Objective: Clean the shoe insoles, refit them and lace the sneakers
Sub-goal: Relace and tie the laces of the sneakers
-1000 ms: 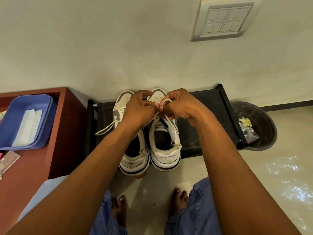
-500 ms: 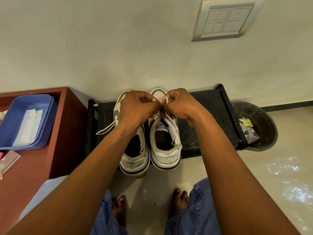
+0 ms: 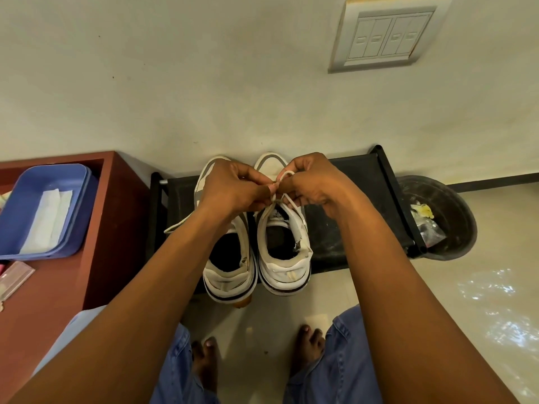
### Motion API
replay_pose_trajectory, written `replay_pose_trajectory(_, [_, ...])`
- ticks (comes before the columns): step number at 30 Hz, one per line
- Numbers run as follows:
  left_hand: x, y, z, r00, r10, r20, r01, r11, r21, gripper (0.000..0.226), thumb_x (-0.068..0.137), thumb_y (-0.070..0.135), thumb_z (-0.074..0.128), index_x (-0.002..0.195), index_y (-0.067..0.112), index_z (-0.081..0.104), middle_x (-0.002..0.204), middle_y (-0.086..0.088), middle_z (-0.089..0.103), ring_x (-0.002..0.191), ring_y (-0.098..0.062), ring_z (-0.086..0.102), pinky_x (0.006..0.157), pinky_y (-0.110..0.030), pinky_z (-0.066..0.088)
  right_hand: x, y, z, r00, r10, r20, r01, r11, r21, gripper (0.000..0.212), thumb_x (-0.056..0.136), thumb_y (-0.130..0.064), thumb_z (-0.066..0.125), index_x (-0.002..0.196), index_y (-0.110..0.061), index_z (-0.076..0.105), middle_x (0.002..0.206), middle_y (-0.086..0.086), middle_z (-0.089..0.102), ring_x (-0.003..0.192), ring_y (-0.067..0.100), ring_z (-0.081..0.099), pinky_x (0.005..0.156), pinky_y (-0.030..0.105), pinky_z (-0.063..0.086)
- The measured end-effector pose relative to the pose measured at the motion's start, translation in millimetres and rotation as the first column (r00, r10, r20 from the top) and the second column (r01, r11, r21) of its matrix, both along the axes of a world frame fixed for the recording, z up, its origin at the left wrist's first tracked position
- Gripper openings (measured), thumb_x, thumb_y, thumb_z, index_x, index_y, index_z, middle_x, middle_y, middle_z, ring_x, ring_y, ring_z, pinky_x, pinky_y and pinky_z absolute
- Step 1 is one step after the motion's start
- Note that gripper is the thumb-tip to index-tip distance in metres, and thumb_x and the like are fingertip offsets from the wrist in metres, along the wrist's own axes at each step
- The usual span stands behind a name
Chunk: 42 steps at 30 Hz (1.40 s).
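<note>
Head view shows two sneakers side by side, toes to the wall, on a black rack (image 3: pixel 361 182), likely so both hands can work from above. The left hand (image 3: pixel 230 189) and right hand (image 3: pixel 313 182) meet over the right sneaker (image 3: pixel 284 252), each pinching its white lace (image 3: pixel 284 174), apparently forming a bow. The left sneaker (image 3: pixel 230 272) trails a loose lace, seemingly untied.

Two white sneakers (image 3: pixel 256 252) are carried side by side on a low black shoe rack (image 3: pixel 350 185) set against the wall, heels overhanging its front edge. To the left, a red-brown desk (image 3: pixel 96 258) carries a blue tray (image 3: pixel 17 205) and, at its near-left edge, a clear plastic item (image 3: pixel 13 279). The rack and a dark bin (image 3: pixel 449 217) are supported by the tiled floor (image 3: pixel 455 301).
</note>
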<state>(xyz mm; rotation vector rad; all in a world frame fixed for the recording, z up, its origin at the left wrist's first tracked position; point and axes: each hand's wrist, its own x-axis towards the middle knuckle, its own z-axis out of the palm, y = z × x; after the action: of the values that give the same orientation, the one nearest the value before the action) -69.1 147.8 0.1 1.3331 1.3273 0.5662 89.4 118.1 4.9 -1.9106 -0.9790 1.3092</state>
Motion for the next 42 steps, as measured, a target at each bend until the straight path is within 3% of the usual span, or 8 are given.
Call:
replay_pose_trajectory(6, [-0.5,-0.2,2.7,0.999,-0.035,0.041,0.037,0.998,-0.058,0.019,0.078,-0.003,0.084,0.092,0.001,0.073,0.079,-0.020,0.076,0.071,-0.027,0.078,0.068,-0.038,0.066,0.2,0.1,-0.5,1.000,0.006,0.009,-0.006,1.000,0.001,0.013,0.083,0.006,0.073,0.092,-0.003,0.070,0.083,0.014,0.073,0.067,0.023,0.071,0.070,0.037,0.064])
replay_pose_trajectory(9, [-0.7,1.1,-3.6,0.992,-0.093,-0.080,0.095,0.995,0.022,0.025,0.078,0.007,0.087,0.099,0.007,0.076,0.078,-0.014,0.078,0.072,-0.024,0.078,0.073,-0.039,0.066,0.2,-0.3,0.5,1.000,0.013,-0.003,-0.013,1.000,0.007,0.014,0.083,0.005,0.075,0.094,-0.003,0.071,0.083,0.014,0.074,0.066,0.020,0.072,0.070,0.036,0.064])
replay_pose_trajectory(17, [-2.4,3.6,-15.3,0.958,-0.138,-0.251,0.188,0.964,0.187,0.013,0.079,0.030,0.088,0.088,0.022,0.083,0.073,0.005,0.076,0.072,-0.015,0.073,0.078,-0.040,0.064,2.4,-1.7,3.7,0.998,-0.001,-0.063,0.001,1.000,-0.004,0.011,0.087,0.004,0.073,0.098,0.003,0.072,0.084,0.019,0.076,0.073,0.025,0.074,0.076,0.040,0.064])
replay_pose_trajectory(21, [-0.6,1.4,-15.7,0.931,-0.122,-0.345,0.224,0.935,0.274,0.011,0.079,0.032,0.087,0.079,0.024,0.079,0.070,0.009,0.072,0.068,-0.006,0.068,0.066,-0.025,0.053,2.0,-0.8,0.7,1.000,0.022,-0.010,-0.023,1.000,-0.011,0.004,0.086,-0.001,0.076,0.090,-0.002,0.075,0.081,0.015,0.077,0.074,0.025,0.076,0.075,0.040,0.064])
replay_pose_trajectory(25, [1.5,-1.7,-17.3,0.909,-0.077,-0.409,0.243,0.896,0.372,0.012,0.081,0.034,0.084,0.082,0.023,0.080,0.072,0.007,0.073,0.067,-0.007,0.067,0.065,-0.025,0.054,1.8,3.4,-6.3,0.995,0.011,0.095,-0.011,1.000,-0.011,0.008,0.080,-0.006,0.083,0.079,-0.012,0.078,0.082,0.010,0.078,0.086,0.029,0.077,0.079,0.048,0.063])
replay_pose_trajectory(29, [4.1,-5.2,-17.8,0.891,-0.051,-0.452,0.273,0.856,0.440,0.016,0.084,0.038,0.081,0.085,0.023,0.079,0.069,0.010,0.067,0.063,-0.003,0.062,0.056,-0.015,0.040,3.8,3.9,-8.3,0.993,0.000,0.122,0.000,1.000,-0.005,0.009,0.079,-0.012,0.085,0.084,-0.012,0.079,0.085,0.010,0.078,0.086,0.027,0.076,0.077,0.047,0.064])
replay_pose_trajectory(35, [8.1,-10.6,-23.3,0.871,0.005,-0.491,0.261,0.842,0.471,0.028,0.090,0.045,0.071,0.078,0.020,0.075,0.069,0.003,0.068,0.069,-0.016,0.065,0.069,-0.033,0.054,0.2,1.0,-2.5,0.996,0.019,0.088,-0.017,1.000,-0.026,0.020,0.084,-0.011,0.081,0.099,0.000,0.074,0.090,0.017,0.076,0.072,0.024,0.073,0.073,0.040,0.064])
replay_pose_trajectory(42, [12.5,-15.5,-32.4,0.843,0.030,-0.537,0.288,0.818,0.498,0.031,0.096,0.041,0.062,0.081,0.016,0.070,0.076,-0.004,0.069,0.072,-0.026,0.065,0.072,-0.044,0.056,2.3,-0.8,5.4,0.998,0.021,0.063,-0.019,0.999,-0.033,0.011,0.087,0.001,0.075,0.097,0.003,0.074,0.085,0.018,0.073,0.059,0.014,0.064,0.069,0.036,0.064])
